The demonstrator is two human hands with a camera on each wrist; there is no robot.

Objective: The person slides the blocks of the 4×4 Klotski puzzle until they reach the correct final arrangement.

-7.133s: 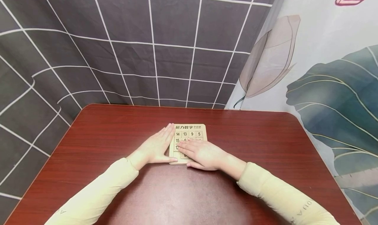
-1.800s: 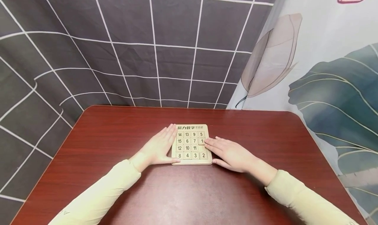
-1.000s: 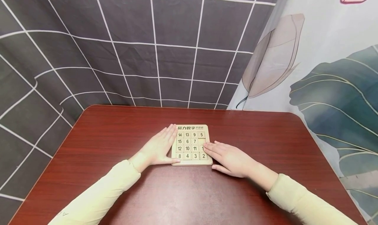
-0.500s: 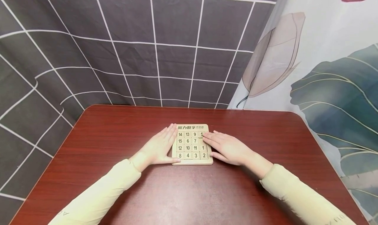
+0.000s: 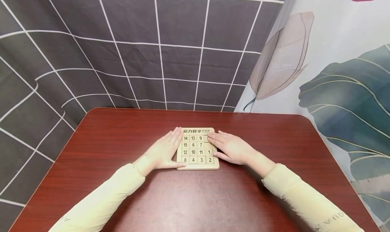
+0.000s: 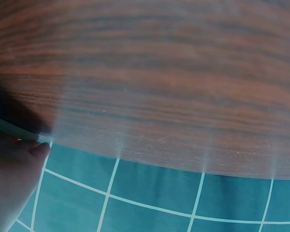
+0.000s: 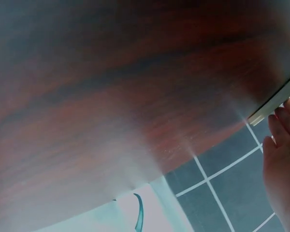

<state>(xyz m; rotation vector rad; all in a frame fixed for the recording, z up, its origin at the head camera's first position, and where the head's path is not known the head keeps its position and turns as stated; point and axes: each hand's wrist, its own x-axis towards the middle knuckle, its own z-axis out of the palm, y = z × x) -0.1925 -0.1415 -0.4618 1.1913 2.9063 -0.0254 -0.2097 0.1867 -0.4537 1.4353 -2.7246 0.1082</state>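
Observation:
A pale wooden sliding number puzzle [image 5: 198,167] lies flat on the table, with Chinese lettering along its top. My left hand [image 5: 161,152] rests along its left edge, fingers straight and thumb at the lower left corner. From the right side, my right hand [image 5: 233,148] reaches over the frame with straight fingers, its fingertips covering the tile in the top right corner. Below that tile is the vacant cell, and under it sits the 1 tile [image 5: 209,152]. In the right wrist view, the fingers [image 7: 278,128] touch the board's edge from above.
The reddish-brown table [image 5: 128,130] has rounded far corners. Behind it hangs a dark curtain [image 5: 179,62] with white grid lines. A white curtain with a leaf print [image 5: 350,89] hangs at the right.
My right hand withdrew from the puzzle's middle, then rose along its right side to the top right tile. The 1 tile slid down a row; earlier, the 8 shifted left. My left hand stayed.

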